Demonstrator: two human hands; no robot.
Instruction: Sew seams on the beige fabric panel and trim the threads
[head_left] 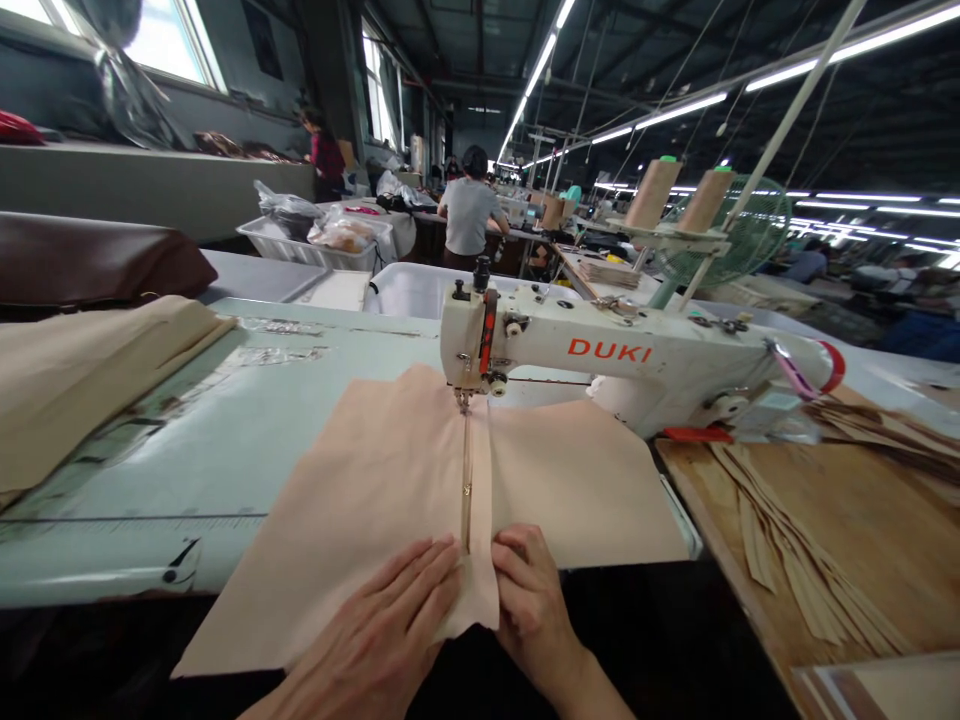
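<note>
- While the peach fabric (360, 490) lay across the bench's (150, 480) front edge under the sewing machine (600, 350) needle, the left hand (382, 630) pressed flat, fingers apart.
- The right hand (529, 595) curled, fingers together, pinching the fabric beside the zipper (466, 480).

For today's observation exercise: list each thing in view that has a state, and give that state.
Peach fabric panels: flat under the needle, zipper between them.
Metal zipper: closed.
White DUKI sewing machine: presser foot down.
Left hand: flat on fabric.
Right hand: fingers curled, pressing fabric.
</note>
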